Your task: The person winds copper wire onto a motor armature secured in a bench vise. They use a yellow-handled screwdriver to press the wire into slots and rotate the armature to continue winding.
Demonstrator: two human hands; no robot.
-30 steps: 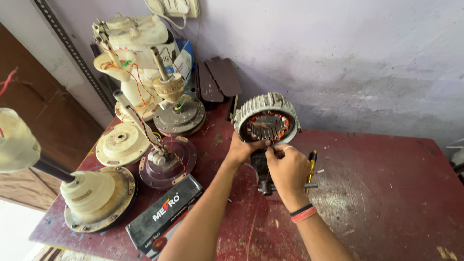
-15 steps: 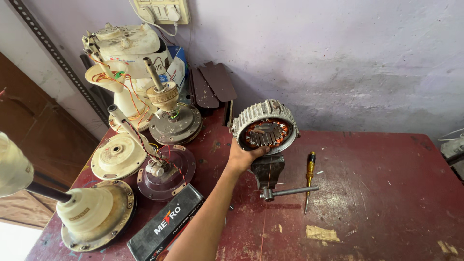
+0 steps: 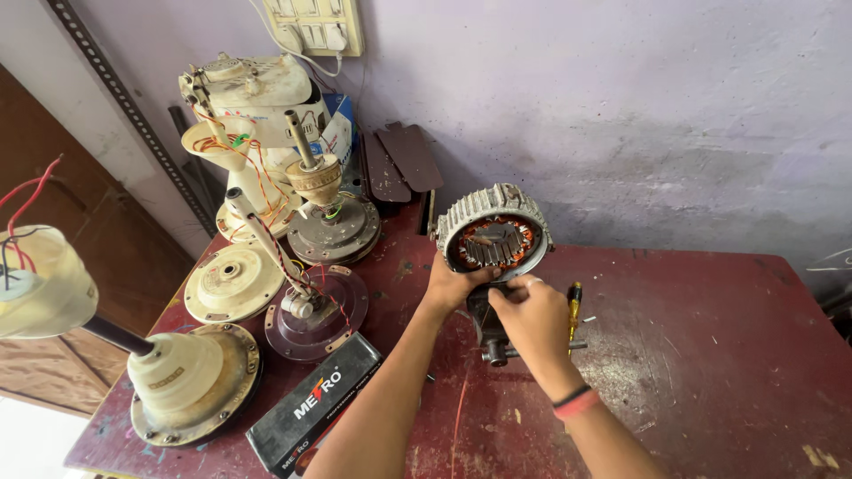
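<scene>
my fingers (image 3: 475, 277) on the left hand (image 3: 451, 286) are grasping the lower rim of the motor core (image 3: 493, 232), which stands on edge in the small vise (image 3: 486, 326) just under them, copper windings facing me. half a second ago i had only that hand up there; now my right hand (image 3: 531, 321) has come back beside it, fingers curled at the rim's bottom edge, though i cannot tell if they grip anything. so i judge both hands are working the core again. a screwdriver (image 3: 573, 306) lies just right of my right fingers on the red table (image 3: 710, 355); fan parts (image 3: 311, 213) sit left
</scene>
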